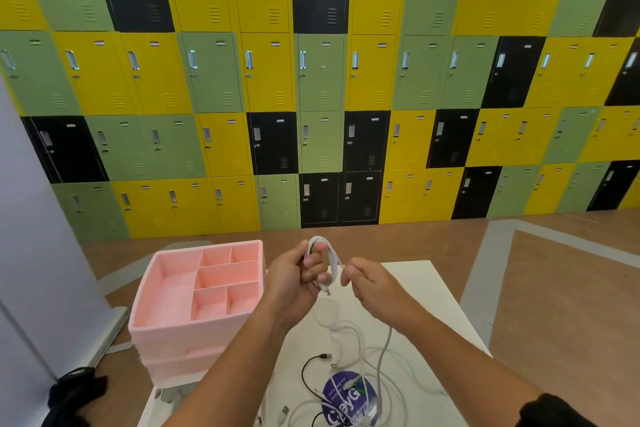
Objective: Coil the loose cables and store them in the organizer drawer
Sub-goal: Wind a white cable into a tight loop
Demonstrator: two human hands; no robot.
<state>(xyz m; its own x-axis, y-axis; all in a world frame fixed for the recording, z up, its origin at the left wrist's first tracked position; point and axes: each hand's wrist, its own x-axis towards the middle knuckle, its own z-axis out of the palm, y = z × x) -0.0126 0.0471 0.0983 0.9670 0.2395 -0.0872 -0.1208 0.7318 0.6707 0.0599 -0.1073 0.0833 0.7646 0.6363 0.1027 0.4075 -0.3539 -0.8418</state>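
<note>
**A:** How far along are we with the cables?

**B:** Just at the start, we think. Our left hand [294, 274] is in the middle of the frame. Its fingers are curled round a white cable [327, 253] wound into a few loops.

**A:** And our other hand?

**B:** Our right hand [367, 279] is just beside it. Its fingers pinch the loose end part of the same cable, so this coil is not done yet.

**A:** Is anything put away?

**B:** Not that we can see. The pink organizer [145, 291] sits at the middle left of the frame, and the little boxes on top hold nothing. We cannot tell what is in the drawers under them.

**A:** So what is left?

**B:** Lots! At the bottom middle, a black cable [311, 359] and more white cables [346, 331] lie in a messy heap on the desk [433, 305], partly over a blue round sticker [349, 392]. We have to finish this coil, tuck it in, then do all the others.
</note>
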